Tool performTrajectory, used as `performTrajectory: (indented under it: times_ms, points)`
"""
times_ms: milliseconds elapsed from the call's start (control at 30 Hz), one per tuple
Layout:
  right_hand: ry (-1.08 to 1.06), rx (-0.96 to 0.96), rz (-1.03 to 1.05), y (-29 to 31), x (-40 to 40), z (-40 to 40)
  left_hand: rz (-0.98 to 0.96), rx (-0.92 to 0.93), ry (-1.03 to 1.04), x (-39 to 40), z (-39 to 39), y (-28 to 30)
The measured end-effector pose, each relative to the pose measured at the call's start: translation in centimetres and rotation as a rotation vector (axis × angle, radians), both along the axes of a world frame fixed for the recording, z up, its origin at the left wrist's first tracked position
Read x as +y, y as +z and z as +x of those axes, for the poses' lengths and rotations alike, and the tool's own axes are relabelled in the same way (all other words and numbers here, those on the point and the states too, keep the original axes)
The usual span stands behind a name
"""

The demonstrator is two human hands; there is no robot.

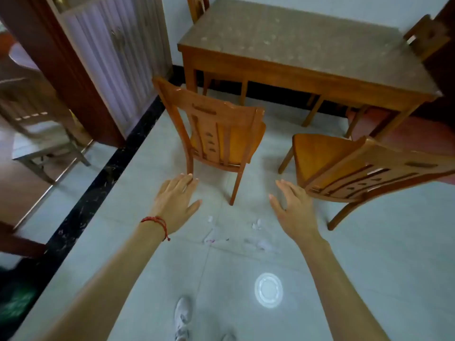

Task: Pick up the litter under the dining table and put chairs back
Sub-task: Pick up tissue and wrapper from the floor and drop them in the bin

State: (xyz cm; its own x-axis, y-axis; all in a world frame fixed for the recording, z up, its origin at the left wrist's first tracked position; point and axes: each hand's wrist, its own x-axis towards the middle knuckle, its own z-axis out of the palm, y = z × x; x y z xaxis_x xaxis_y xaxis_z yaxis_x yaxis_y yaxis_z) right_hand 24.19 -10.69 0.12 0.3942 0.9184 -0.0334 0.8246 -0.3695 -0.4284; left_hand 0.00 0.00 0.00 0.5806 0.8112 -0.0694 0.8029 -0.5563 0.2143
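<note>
Left hand: the left hand (176, 201), with a red string bracelet (157, 223) at the wrist, reaches forward at centre frame, fingers (187, 179) straight and loosely spread, holding nothing; the fingertips overlap the foot of the nearest chair leg, though whether they touch it I cannot tell.
Right hand: the right hand (294, 209) is stretched out right of centre, fingers wide and relaxed, empty, just beside the backrest of the right chair.
Litter: scraps of white crumpled paper litter (258, 238) lie on the floor between and just below the two hands, some with pinkish marks; they are out in the open, not beneath the counter.
Left chair: a brown slatted wooden chair (216, 134) stands upright at centre, pulled away from the counter, its back toward the camera.
Right chair: a second matching brown wooden chair (357, 166) stands at the right, also apart from the counter, turned at an angle.
Counter: the wooden dining counter with a patterned brown top (295, 45) fills the upper right of the frame.
Floor: pale grey tiled floor (369, 267) with a round bright reflection (268, 290) at the lower centre.
Foot: a white shoe (183, 313) shows at the bottom edge.
</note>
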Motion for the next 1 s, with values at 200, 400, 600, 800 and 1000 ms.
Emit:
performTrajectory:
  times_ms: [200, 400, 600, 800, 1000]
  points:
    - [-0.017, 0.014, -0.066, -4.2, 3.7, -1.5, -0.022, 0.034, -0.032, 4.4, -1.2, -4.5]
    - [-0.056, 0.049, -0.119, -8.8, 8.4, -3.9, -0.113, 0.092, -0.07, 10.1, -3.5, -10.1]
    - [-0.068, 0.097, -0.17, -13.4, 11.6, -5.1, -0.184, 0.108, -0.068, 13.3, -4.0, -14.7]
    - [-0.057, 0.139, -0.216, -18.5, 13.0, -4.0, -0.273, 0.106, -0.042, 13.3, -2.8, -20.6]
    - [0.001, 0.154, -0.29, -26.6, 14.1, -1.4, -0.33, 0.092, 0.04, 12.8, -1.0, -28.0]
